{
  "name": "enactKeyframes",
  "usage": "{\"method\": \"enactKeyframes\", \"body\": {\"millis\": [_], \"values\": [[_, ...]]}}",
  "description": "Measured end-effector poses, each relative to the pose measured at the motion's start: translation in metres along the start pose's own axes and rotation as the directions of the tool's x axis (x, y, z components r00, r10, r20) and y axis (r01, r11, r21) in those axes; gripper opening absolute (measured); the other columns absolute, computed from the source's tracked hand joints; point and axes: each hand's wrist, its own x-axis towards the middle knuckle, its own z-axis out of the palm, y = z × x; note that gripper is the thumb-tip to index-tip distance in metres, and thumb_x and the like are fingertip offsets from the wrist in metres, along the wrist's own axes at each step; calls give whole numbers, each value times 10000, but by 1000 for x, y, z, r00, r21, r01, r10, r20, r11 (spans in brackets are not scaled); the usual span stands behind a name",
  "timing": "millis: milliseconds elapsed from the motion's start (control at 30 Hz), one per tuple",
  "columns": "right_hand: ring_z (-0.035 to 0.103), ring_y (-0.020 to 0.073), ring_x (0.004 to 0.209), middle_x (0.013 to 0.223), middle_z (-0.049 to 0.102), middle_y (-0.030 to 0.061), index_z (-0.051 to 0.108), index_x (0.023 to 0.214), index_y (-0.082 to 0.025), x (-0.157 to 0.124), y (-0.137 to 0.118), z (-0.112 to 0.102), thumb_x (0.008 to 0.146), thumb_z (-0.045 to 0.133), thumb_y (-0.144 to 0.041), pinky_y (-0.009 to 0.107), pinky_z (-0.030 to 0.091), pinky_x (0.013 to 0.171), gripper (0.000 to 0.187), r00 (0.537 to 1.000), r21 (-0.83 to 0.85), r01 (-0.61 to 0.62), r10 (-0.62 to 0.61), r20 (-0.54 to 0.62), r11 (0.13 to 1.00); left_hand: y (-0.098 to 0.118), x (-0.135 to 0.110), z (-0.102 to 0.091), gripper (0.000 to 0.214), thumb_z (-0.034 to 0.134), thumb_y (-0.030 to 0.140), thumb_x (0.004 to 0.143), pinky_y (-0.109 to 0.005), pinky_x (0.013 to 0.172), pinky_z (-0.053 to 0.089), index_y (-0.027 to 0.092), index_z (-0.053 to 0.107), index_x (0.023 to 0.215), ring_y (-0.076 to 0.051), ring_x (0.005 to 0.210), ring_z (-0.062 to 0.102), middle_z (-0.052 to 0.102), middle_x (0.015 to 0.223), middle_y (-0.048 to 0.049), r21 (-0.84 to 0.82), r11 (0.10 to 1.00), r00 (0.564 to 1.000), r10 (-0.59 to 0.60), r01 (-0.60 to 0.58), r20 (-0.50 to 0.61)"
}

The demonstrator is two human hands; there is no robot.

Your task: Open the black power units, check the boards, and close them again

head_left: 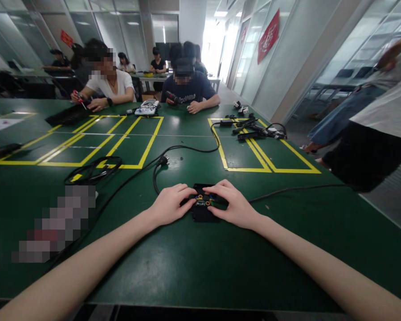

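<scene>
A small circuit board [200,203] with copper-coloured ring coils lies over an opened black plastic case [205,216] on the green table. My left hand [171,204] pinches the board's left end between thumb and fingers. At the right end, my right hand [236,204] grips the same board with thumb and forefinger, its other fingers curved above. Some coloured wires show between the fingertips, but the fingers cover part of the board. A black cable [280,190] runs off to the right from behind my right hand.
A black plug [163,161] and a long cord [133,174] lie beyond my left hand. To the left is a coiled cable [93,169]; adapters and cables [254,129] are heaped at the far right. Two people work across the table [173,276]; another stands at right.
</scene>
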Motion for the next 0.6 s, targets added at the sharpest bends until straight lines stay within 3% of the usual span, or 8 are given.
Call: {"method": "enactKeyframes", "body": {"millis": [200,300,600], "values": [[614,279,1024,1136,756,82,677,1334,-269,2,5,2,887,714,-196,493,582,892,454,1000,18,10,-10,1,1000,0,0,3,274,541,305,1008,-309,792,567,202,659,1232,-194,830,697,727,930,-43,20,998,998,-60,60,-9],[622,280,1040,1141,754,80,680,1326,-270,2,8,2,892,729,-208,498,582,913,441,1000,20,24,-24,-14,1000,1,2,4,239,548,287,999,-319,786,569,205,658,1194,-210,864,717,756,1004,-58,52,997,998,-58,59,-11],[634,281,1074,1151,751,89,700,1293,-260,6,7,7,922,688,-182,516,579,943,379,998,9,68,-68,-17,998,3,3,2,177,558,298,987,-310,738,558,218,667,1101,-199,777,703,748,932,-38,58,991,993,-117,117,-2]]}}
